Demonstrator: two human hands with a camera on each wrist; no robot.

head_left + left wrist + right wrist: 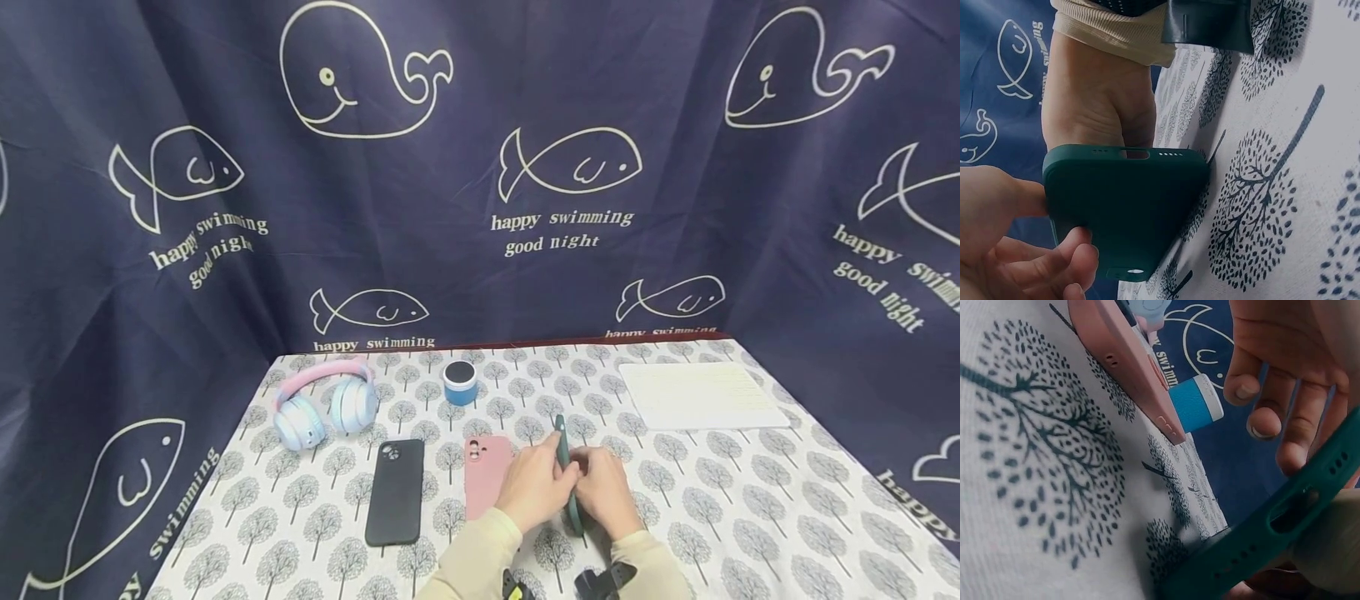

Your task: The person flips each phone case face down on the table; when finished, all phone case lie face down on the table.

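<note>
A dark green phone case stands on its long edge, tilted, between both hands. My left hand holds it from the left; in the left wrist view its curled fingers lie against the case's flat side. My right hand grips it from the right, its fingertips partly hidden behind the case. In the right wrist view the end of the case shows a port cutout and small round holes. A pink phone case lies beside the left hand, partly covered by it.
A black phone case lies left of the pink one. Farther back stand a blue and white cylinder with a dark top and pink-and-blue headphones. White lined paper lies at the back right. A dark blue curtain hangs behind the table.
</note>
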